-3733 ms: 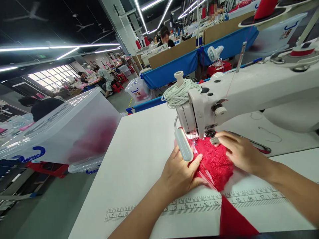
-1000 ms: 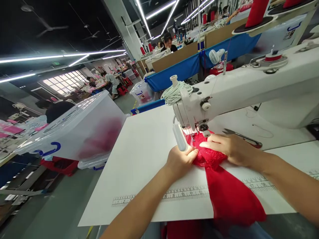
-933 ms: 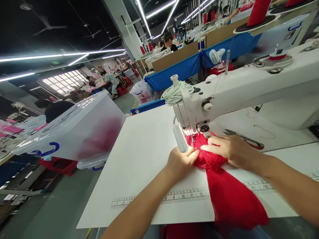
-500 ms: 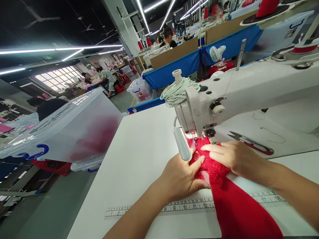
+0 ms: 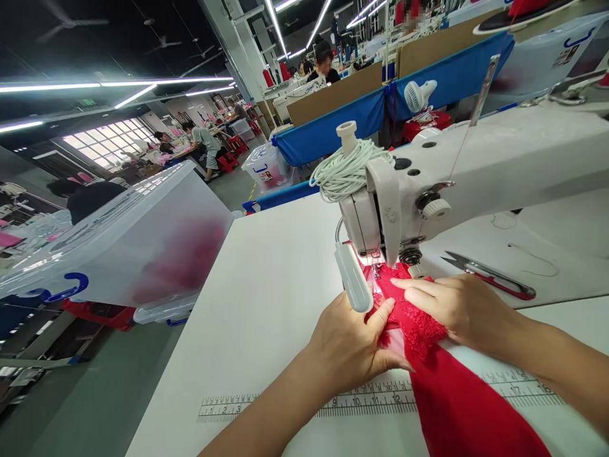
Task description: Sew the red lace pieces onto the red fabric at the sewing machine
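Observation:
Red lace fabric (image 5: 421, 324) lies under the needle end of a white sewing machine (image 5: 457, 171), and a smooth red length trails from it to the table's front edge. My left hand (image 5: 345, 346) rests on the lace's left side, thumb and index finger spread apart; its other fingertips are partly hidden behind the small grey lamp (image 5: 354, 279). From the right, my right hand (image 5: 457, 304) lies on the lace with its front fingers stretched toward the presser foot (image 5: 376, 271). Its thumb is out of sight.
Thread snips (image 5: 490, 276) lie right of the machine head. A ruler scale (image 5: 361, 401) runs along the white table (image 5: 266, 273). Translucent bins (image 5: 157, 241) stand to the left. Blue cloth troughs (image 5: 333, 136), a small fan (image 5: 419, 95) and several people at work are beyond.
The view has shifted slightly, so the machine and snips sit further right. Both hands stay on the red fabric, with little visible movement of the fabric.

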Demonstrator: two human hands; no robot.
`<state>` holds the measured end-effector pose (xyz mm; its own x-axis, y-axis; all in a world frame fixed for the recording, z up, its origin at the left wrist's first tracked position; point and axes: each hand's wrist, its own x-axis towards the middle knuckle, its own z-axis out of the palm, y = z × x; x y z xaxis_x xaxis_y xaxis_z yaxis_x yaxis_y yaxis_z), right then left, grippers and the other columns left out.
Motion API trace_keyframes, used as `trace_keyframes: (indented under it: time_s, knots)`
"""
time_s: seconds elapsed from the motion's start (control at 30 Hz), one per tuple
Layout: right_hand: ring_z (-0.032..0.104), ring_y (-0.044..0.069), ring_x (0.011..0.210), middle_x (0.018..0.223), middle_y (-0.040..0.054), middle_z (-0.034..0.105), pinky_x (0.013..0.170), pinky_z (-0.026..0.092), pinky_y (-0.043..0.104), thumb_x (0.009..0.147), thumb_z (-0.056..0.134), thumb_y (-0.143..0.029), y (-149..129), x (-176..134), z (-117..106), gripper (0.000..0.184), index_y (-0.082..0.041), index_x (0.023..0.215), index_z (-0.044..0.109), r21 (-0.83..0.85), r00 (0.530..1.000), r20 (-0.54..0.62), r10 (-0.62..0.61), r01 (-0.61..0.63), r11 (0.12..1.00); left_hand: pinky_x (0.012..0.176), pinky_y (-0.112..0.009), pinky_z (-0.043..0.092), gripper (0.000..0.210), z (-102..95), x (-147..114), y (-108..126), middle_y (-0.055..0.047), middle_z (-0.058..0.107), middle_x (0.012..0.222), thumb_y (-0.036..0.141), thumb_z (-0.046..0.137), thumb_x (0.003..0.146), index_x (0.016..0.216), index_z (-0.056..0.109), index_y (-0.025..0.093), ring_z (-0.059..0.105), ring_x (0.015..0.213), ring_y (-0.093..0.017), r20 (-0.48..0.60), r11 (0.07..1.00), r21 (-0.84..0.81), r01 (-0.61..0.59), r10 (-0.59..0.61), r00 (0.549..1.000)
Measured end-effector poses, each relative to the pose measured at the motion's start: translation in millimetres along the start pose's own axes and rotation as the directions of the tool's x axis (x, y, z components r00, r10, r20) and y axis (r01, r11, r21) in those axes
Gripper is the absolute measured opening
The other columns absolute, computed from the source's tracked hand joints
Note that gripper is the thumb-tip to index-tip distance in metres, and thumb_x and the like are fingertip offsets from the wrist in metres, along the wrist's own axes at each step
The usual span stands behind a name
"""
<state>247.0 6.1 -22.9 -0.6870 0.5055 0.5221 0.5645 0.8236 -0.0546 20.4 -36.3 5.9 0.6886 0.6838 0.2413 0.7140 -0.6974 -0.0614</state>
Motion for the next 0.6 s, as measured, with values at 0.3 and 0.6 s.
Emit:
trace_keyframes:
  time_s: [0.3, 0.6]
  knots:
    - [0.054, 0.016, 0.049, 0.095, 0.0060, 0.074, 0.043, 0.029, 0.032, 0.074, 0.038, 0.005, -1.4, -1.3, 1.5, 0.030, -0.020, 0.075, 0.054, -0.021, 0.999, -0.034, -0.023, 0.023, 1.000, 0.068, -0.035, 0.053, 0.090, -4.3, 0.7, -0.4, -0.018, 0.068, 0.111, 0.070, 0.001, 0.092, 0.121, 0.066, 0.015, 0.064, 0.088, -0.026, -0.021, 1.000, 0.017, 0.003, -0.002, 1.000]
    - [0.054, 0.014, 0.052, 0.101, 0.0064, 0.074, 0.047, 0.028, 0.031, 0.074, 0.039, 0.002, -2.2, -6.2, 7.0, 0.026, -0.021, 0.074, 0.050, -0.017, 0.999, -0.043, 0.001, -0.002, 1.000, 0.072, -0.034, 0.054, 0.085, -7.5, 2.0, -4.3, -0.016, 0.070, 0.111, 0.068, 0.005, 0.094, 0.120, 0.067, 0.017, 0.065, 0.088, -0.025, -0.020, 0.999, 0.044, -0.022, 0.023, 1.000]
